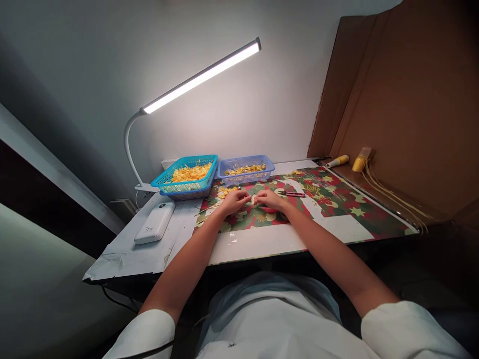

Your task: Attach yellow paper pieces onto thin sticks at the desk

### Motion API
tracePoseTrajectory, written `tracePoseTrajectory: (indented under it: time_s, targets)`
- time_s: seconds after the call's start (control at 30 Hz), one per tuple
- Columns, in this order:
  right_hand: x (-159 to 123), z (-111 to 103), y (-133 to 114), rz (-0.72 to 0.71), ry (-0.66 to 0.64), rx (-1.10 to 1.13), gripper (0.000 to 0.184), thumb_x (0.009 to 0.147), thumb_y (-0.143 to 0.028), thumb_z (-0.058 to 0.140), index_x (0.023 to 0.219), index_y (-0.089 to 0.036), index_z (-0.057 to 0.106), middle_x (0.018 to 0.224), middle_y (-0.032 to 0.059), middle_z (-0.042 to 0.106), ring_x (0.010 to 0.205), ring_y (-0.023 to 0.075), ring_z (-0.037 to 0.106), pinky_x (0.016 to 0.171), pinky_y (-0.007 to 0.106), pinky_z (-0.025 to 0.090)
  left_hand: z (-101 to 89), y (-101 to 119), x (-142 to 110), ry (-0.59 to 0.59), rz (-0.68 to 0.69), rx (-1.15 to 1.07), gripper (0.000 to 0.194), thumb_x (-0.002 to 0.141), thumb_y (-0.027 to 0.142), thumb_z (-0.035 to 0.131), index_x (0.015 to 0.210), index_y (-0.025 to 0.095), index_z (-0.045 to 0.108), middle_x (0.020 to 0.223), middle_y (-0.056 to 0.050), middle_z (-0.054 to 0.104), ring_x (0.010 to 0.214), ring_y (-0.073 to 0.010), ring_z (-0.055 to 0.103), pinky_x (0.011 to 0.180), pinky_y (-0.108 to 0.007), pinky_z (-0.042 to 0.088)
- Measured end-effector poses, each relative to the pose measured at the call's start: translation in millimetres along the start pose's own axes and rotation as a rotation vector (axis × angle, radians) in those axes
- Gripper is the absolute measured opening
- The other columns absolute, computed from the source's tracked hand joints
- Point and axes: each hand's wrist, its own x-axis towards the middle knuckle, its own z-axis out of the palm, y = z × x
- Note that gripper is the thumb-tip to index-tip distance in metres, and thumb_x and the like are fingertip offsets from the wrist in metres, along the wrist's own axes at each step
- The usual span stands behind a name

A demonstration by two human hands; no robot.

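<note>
My left hand (235,201) and my right hand (270,199) face each other just above the patterned sheet on the table, fingertips pinched and nearly touching. Whatever lies between the fingers is too small to make out. Yellow petal-like pieces (226,191) lie just beyond my left hand, and thin stalks (208,206) are scattered to its left. Below my right hand a red round item (269,210) is partly hidden. Close by on the right rest small pink-handled snips (293,194). Thin yellowish bits (313,189) lie farther right on the sheet (258,222).
A teal basket (159,185) of yellow pieces is stacked on another basket at the back left. Beside it stands a purple-blue basket (245,177). A white power bank (154,224), a clip lamp (129,144), yellow thread spools (361,160) and a cardboard panel (404,109) surround the work area.
</note>
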Motion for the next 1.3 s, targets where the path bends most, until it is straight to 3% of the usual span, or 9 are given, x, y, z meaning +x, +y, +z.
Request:
tracePoseTrajectory:
  time_s: [0.53,0.73,1.03,1.3]
  targets:
    - [-4.9,4.6,-9.7,0.0,0.018,-0.059,0.018,0.068,-0.031,0.056,0.066,-0.017,0.067,0.071,0.0011,0.062,0.069,0.0132,0.052,0.064,0.024,0.038,0.1,-2.8,2.4,0.028,0.015,0.019,0.039,0.081,0.05,0.048,0.07,0.014,0.059,0.056,0.003,0.045,0.053,-0.0092,0.038,0.051,-0.022,0.028]
    - [-8.6,0.5,-8.9,0.028,0.011,-0.003,0.019,0.069,-0.035,0.053,0.065,-0.018,0.061,0.072,0.0004,0.057,0.062,0.0111,0.046,0.052,0.022,0.033,-1.1,-3.3,2.9,0.079,0.022,0.065,0.036,0.08,0.047,0.048,0.068,0.015,0.057,0.058,0.002,0.045,0.056,-0.0102,0.039,0.053,-0.023,0.029]
    - [-8.9,0.8,-11.3,0.035,0.025,-0.018,0.018,0.067,-0.033,0.05,0.059,-0.017,0.052,0.064,-0.0017,0.047,0.056,0.0095,0.036,0.05,0.024,0.027,-1.6,-3.5,3.5,0.057,-0.003,0.054,0.032,0.078,0.044,0.05,0.063,0.016,0.052,0.055,0.004,0.042,0.054,-0.0096,0.036,0.052,-0.023,0.026]
    - [-11.1,-0.8,-14.3,0.027,0.021,-0.032,0.016,0.067,-0.03,0.05,0.058,-0.017,0.046,0.061,-0.0017,0.043,0.055,0.0092,0.033,0.048,0.023,0.024,-2.4,-3.8,3.1,0.054,-0.015,0.183,0.028,0.074,0.028,0.042,0.051,0.019,0.028,0.05,0.004,0.028,0.052,-0.0094,0.028,0.052,-0.026,0.019]
